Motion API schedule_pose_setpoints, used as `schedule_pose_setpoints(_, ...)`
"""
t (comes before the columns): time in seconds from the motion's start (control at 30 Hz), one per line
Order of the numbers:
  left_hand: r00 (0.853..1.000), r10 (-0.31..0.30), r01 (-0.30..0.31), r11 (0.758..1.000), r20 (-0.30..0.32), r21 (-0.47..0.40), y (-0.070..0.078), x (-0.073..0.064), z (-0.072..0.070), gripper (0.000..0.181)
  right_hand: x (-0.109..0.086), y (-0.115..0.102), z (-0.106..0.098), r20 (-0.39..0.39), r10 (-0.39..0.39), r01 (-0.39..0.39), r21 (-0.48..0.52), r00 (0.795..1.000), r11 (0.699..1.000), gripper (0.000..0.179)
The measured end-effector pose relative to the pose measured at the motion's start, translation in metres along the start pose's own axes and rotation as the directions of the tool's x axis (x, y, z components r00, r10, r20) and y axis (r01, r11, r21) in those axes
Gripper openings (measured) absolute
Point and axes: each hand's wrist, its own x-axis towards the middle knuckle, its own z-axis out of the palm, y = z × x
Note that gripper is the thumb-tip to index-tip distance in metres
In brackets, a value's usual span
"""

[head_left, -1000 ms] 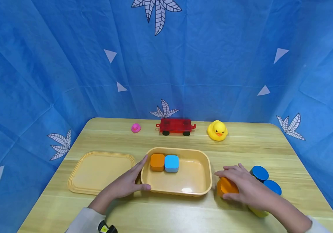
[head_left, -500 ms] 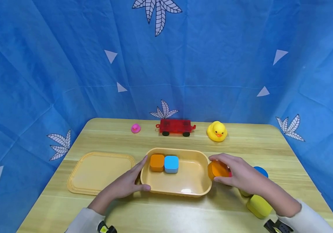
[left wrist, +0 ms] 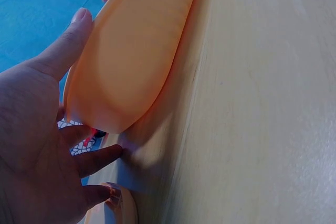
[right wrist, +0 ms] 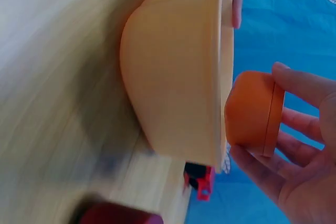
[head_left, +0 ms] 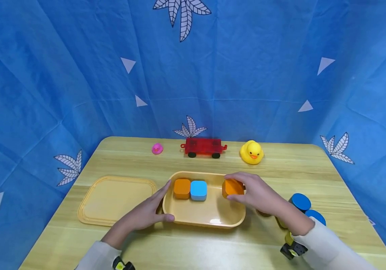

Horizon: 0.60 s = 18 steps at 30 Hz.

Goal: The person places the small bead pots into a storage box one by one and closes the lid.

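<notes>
A pale orange plastic tub (head_left: 210, 225) stands mid-table, with a small orange rounded box (head_left: 182, 188) and a light blue one (head_left: 198, 190) side by side in its left part. My right hand (head_left: 255, 189) pinches another orange rounded box (right wrist: 253, 113) between thumb and fingers, above the tub's right end. A thin seam runs round this box near its palm side. At the tub's left end, my left hand (head_left: 149, 212) rests with thumb and fingers spread and fairly straight; its thumb (left wrist: 71, 40) touches the rim.
A flat matching lid (head_left: 118, 200) lies left of the tub. Behind are a pink duck (head_left: 157, 149), a red toy wagon (head_left: 203, 147) and a yellow duck (head_left: 252, 152). Blue-topped containers (head_left: 301, 201) and a yellow piece (head_left: 289, 237) are partly hidden by my right arm.
My right hand has carried the orange box leftward from the table, over the tub's right rim. My left hand and the tub have stayed in place.
</notes>
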Motion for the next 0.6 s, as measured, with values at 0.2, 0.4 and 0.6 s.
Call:
schedule_pose_setpoints(0.2,1.0,-0.014,0.014,1.0,-0.001,-0.001,0.0,-0.001,0.001,0.113,0.018,0.001,0.017,0.018,-0.005,0.005,-0.002,1.0,1.0,0.056)
schedule_pose_setpoints(0.4,1.0,-0.002,0.002,1.0,-0.005,0.0,0.0,-0.001,0.001,0.112,0.033,0.001,0.033,0.054,0.014,-0.012,-0.05,0.998,0.999,0.055)
schedule_pose_setpoints(0.6,1.0,-0.008,0.008,1.0,0.003,0.002,-0.001,0.0,0.001,0.113,0.041,-0.001,0.044,0.063,0.0,0.005,-0.084,0.998,0.996,0.052)
